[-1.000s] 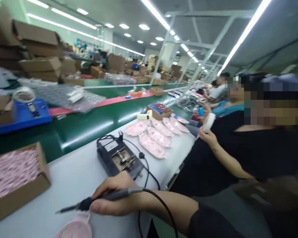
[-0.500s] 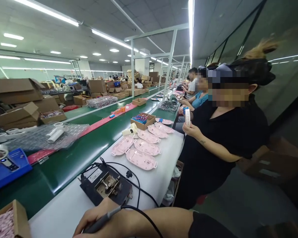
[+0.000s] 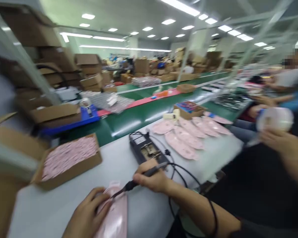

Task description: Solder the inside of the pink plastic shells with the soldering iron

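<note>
My right hand (image 3: 152, 177) is closed around the dark handle of a corded soldering iron (image 3: 132, 185). The iron slants down to the left, its thin tip at a pink plastic shell (image 3: 116, 215) lying on the white worktop. My left hand (image 3: 89, 211) grips that shell from the left, fingers bent over its upper part near the tip. Blur and the fingers hide whether the tip touches anything small there. Just beyond my right hand stands a black box (image 3: 146, 148) with a metal mechanism on top and black cables.
A cardboard box (image 3: 89, 165) of small pink parts stands at left. More pink shells (image 3: 181, 145) lie at right, near a carton (image 3: 191, 114) of blue parts with wires. Beyond runs a green conveyor (image 3: 124, 124). A co-worker's hand (image 3: 275, 138) holds a round whitish thing at right.
The view has swung left and down. My left hand and the pink shell under it now show, along with the iron's tip, which was out of sight before.
</note>
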Motion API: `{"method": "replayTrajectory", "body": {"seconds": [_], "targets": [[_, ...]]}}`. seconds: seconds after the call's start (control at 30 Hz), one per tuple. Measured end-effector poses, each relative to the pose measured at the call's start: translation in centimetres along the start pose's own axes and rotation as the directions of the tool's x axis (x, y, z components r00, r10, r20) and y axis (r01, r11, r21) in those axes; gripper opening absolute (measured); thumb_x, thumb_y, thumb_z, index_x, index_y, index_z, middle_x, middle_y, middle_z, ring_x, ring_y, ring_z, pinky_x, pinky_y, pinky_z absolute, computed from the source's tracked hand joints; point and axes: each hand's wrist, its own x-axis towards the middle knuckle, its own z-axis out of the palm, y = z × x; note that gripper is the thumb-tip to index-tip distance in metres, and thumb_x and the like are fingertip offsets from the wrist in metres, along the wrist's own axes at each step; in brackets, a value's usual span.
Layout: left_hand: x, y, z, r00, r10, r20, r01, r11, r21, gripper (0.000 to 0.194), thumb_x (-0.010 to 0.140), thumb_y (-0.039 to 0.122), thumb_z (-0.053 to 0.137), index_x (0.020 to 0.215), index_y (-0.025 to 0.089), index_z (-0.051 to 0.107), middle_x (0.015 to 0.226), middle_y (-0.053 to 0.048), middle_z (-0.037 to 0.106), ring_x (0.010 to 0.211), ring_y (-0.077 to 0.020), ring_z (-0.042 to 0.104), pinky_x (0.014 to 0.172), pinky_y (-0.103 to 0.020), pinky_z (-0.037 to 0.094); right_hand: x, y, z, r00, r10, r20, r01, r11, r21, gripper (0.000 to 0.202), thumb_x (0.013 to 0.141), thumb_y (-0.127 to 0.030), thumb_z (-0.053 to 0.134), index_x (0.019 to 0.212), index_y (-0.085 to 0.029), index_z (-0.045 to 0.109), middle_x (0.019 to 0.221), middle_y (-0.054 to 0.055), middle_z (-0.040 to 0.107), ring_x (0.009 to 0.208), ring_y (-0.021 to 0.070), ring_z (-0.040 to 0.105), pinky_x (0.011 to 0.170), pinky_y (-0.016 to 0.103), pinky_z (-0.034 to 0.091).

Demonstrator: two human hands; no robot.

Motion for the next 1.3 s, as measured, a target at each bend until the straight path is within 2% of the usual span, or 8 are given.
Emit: {"method": "replayTrajectory", "body": {"seconds": [0.1,0.17,0.3,0.37,0.47,0.7,1.3], "targets": [[-1.1,-0.7,0.2,0.994,-0.042,0.103,0.051,0.995,-0.081,0.024,0.095,0.032,0.056,0.101,0.029,0.078,0.115,-0.003,0.07,0.1,-0.0186,0.072,0.091,-0.028,0.058,-0.1,-0.4,-0.1,0.998,0.045,0.034,-0.045,0.999,-0.002,0.037,0.095,-0.036,0.062,0.064,-0.016,0.069,0.057,0.003,0.066,0.052,0.0109,0.06,0.054,0.021,0.045],[-1.4,-0.6,0.5,0.99,-0.074,0.118,0.088,0.988,-0.123,0.02,0.093,0.027,0.059,0.103,0.026,0.077,0.117,-0.004,0.068,0.101,-0.0183,0.07,0.092,-0.028,0.056,-0.1,-0.7,-0.3,0.993,0.082,0.089,-0.079,0.996,-0.036,0.028,0.094,-0.03,0.064,0.07,-0.018,0.071,0.057,0.001,0.067,0.051,0.0116,0.062,0.052,0.021,0.045],[-1.7,0.3,1.2,0.983,-0.133,0.128,0.154,0.973,-0.174,0.017,0.09,0.021,0.064,0.103,0.023,0.075,0.116,-0.003,0.066,0.1,-0.0188,0.068,0.091,-0.032,0.055,-0.5,-1.1,-0.4,0.986,0.09,0.138,-0.065,0.982,-0.176,0.024,0.093,-0.03,0.065,0.071,-0.02,0.07,0.055,-0.002,0.066,0.046,0.0112,0.062,0.046,0.021,0.045],[-1.8,0.7,1.4,0.982,-0.142,0.125,0.164,0.969,-0.186,0.014,0.089,0.019,0.066,0.1,0.021,0.075,0.114,-0.003,0.067,0.1,-0.0192,0.068,0.09,-0.033,0.055,-0.9,-1.1,-0.4,0.992,0.039,0.117,-0.009,0.969,-0.247,0.029,0.093,-0.029,0.065,0.065,-0.021,0.067,0.054,-0.002,0.066,0.045,0.0108,0.061,0.044,0.021,0.044],[-1.8,0.9,1.6,0.984,-0.133,0.121,0.155,0.968,-0.197,0.014,0.087,0.015,0.067,0.098,0.019,0.074,0.111,-0.003,0.067,0.097,-0.0193,0.068,0.087,-0.035,0.056,-1.3,-0.8,-0.3,0.996,-0.032,0.083,0.057,0.946,-0.318,0.029,0.093,-0.027,0.066,0.065,-0.021,0.067,0.056,-0.002,0.066,0.046,0.011,0.061,0.044,0.023,0.044],[-1.7,0.9,1.5,0.983,-0.132,0.128,0.157,0.964,-0.213,0.014,0.088,0.013,0.068,0.099,0.019,0.073,0.113,-0.002,0.066,0.095,-0.0182,0.068,0.087,-0.037,0.056,-1.3,-0.9,0.0,0.984,-0.099,0.15,0.149,0.917,-0.369,0.029,0.094,-0.025,0.066,0.066,-0.02,0.065,0.055,-0.002,0.064,0.045,0.0094,0.058,0.044,0.023,0.043],[-1.6,1.1,1.1,0.984,-0.124,0.126,0.152,0.958,-0.244,0.012,0.09,0.014,0.068,0.1,0.019,0.073,0.11,-0.002,0.067,0.093,-0.0162,0.068,0.084,-0.034,0.057,-1.3,-0.8,-0.1,0.975,-0.135,0.176,0.188,0.925,-0.33,0.023,0.093,-0.021,0.069,0.071,-0.021,0.064,0.06,-0.006,0.066,0.047,0.0055,0.058,0.045,0.019,0.044]]}}
